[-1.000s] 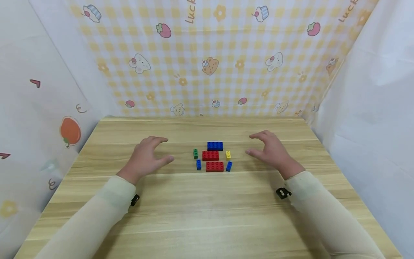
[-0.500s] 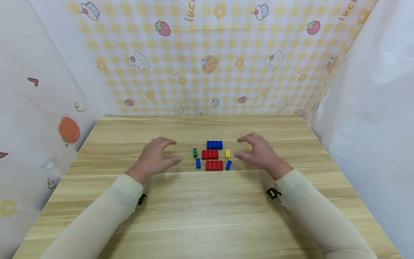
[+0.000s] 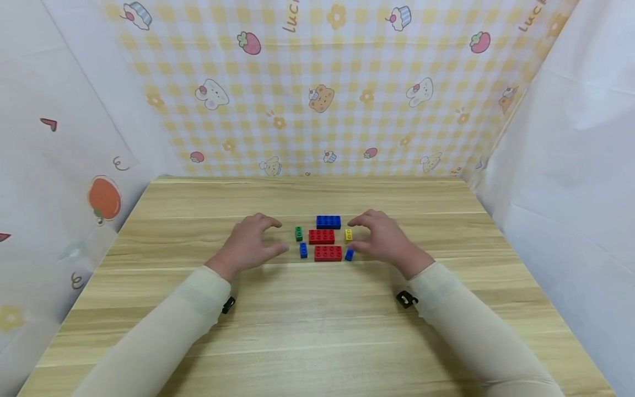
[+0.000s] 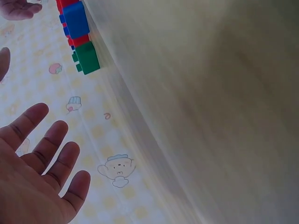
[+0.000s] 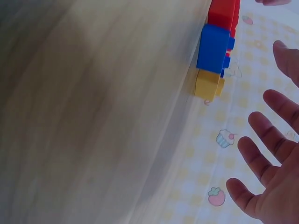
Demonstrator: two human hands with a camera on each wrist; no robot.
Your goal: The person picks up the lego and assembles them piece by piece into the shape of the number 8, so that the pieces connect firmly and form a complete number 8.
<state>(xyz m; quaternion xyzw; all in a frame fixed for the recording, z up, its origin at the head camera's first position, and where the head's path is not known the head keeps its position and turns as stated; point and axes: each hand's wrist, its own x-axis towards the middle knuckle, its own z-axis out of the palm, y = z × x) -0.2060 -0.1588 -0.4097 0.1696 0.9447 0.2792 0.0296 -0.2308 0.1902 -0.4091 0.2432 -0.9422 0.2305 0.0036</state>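
Note:
Building bricks lie studs up in a loose group on the table. A long blue brick point(image 3: 328, 221) is at the back, with one long red brick point(image 3: 321, 236) in the middle and another red brick point(image 3: 328, 253) in front. To their left are a small green brick point(image 3: 299, 233) and a small blue brick point(image 3: 303, 250). On the right sit a small yellow brick point(image 3: 349, 235) and a second small blue brick point(image 3: 349, 255), partly covered by the right thumb. My left hand point(image 3: 253, 242), fingers spread, is left of the green brick. My right hand point(image 3: 379, 237) hovers over the yellow brick's right side, holding nothing.
The wooden table point(image 3: 307, 342) runs back to a checked cloth point(image 3: 238, 121) with cartoon prints. White cloth walls point(image 3: 560, 165) flank both sides. A black strap piece point(image 3: 407, 299) hangs at the right cuff.
Both hands have moved inward toward the bricks, the left hand going right and the right hand going left. The bricks lie in the same arrangement.

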